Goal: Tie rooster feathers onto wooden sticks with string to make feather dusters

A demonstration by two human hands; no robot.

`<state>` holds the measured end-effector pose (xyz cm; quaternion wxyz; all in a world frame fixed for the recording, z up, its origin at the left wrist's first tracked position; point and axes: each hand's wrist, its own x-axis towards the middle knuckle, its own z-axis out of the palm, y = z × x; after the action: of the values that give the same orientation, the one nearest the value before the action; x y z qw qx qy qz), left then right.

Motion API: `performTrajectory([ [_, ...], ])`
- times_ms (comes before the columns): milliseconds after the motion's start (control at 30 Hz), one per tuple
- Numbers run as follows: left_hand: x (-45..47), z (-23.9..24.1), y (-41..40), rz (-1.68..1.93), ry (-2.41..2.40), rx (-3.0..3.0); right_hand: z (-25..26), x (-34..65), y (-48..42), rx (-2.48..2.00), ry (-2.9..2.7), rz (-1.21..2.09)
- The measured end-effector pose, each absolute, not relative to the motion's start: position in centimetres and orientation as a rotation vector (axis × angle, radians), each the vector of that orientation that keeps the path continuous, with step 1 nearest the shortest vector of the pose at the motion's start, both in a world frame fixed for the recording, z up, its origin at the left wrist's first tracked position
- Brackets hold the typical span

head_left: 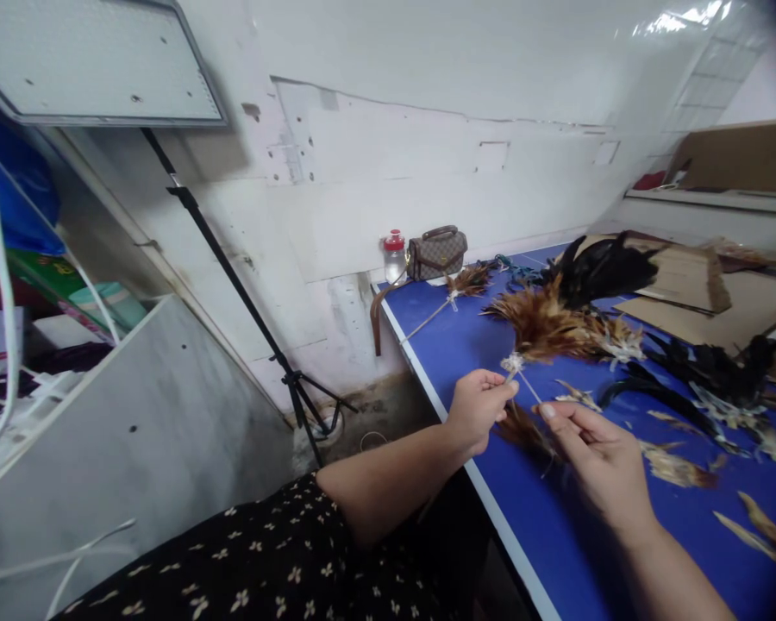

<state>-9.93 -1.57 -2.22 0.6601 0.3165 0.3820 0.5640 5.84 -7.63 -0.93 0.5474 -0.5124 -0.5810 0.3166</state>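
Observation:
My left hand point(478, 407) is closed around the thin stem of a brown feather bundle point(534, 321), just below its pale bound base point(512, 363). The feathers fan away from me over the blue table. A thin pale string point(528, 385) runs taut from that base to my right hand point(598, 457), whose thumb and forefinger pinch its end. Under my hands lie more brown feathers point(523, 431), partly hidden. Loose feathers point(676, 466) are scattered to the right of my right hand.
Black feathers point(611, 269) and another black bunch point(730, 375) lie on the blue table point(440, 345). A feathered stick point(427, 321), a handbag point(437, 255) and a red-lidded jar point(394, 257) are at its far end. Cardboard point(679, 276) lies at right; a lamp stand point(233, 285) stands left.

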Motion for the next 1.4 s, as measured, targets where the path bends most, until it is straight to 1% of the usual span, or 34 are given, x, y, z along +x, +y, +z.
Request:
performTrajectory([
  [133,-10.5,-1.9,-1.2,1.262,0.789,0.703,-1.2,6.6,-7.5,-1.246,-1.336,0.718],
  [300,-11.0,-2.1,-0.8,1.290,0.861,0.699,-1.9,7.4,-7.2,-1.264,-1.292,0.685],
  [433,-11.2,-2.3,-0.5,1.231,0.852,0.729,-2.1,7.4,-7.1,-1.269,-1.297,0.691],
  [767,-11.6,-1.7,-1.7,1.106,0.647,0.892,-2.8,7.6,-6.8,-1.318,-1.306,0.721],
  [933,-11.8,-1.7,-2.2,1.034,0.666,0.965,-2.5,8.4,-6.7,-1.353,-1.286,0.635],
  [1133,-12.0,-1.1,-2.8,1.039,0.726,0.964,-2.4,9.2,-6.6,-1.371,-1.324,0.579],
  [1333,-12.9,-0.9,-2.3,0.803,0.564,0.995,-2.3,9.7,-6.7,-1.376,-1.322,0.568],
  [1400,-13.1,-1.0,-2.1,0.780,0.533,1.003,-2.5,9.8,-6.6,-1.380,-1.325,0.566],
])
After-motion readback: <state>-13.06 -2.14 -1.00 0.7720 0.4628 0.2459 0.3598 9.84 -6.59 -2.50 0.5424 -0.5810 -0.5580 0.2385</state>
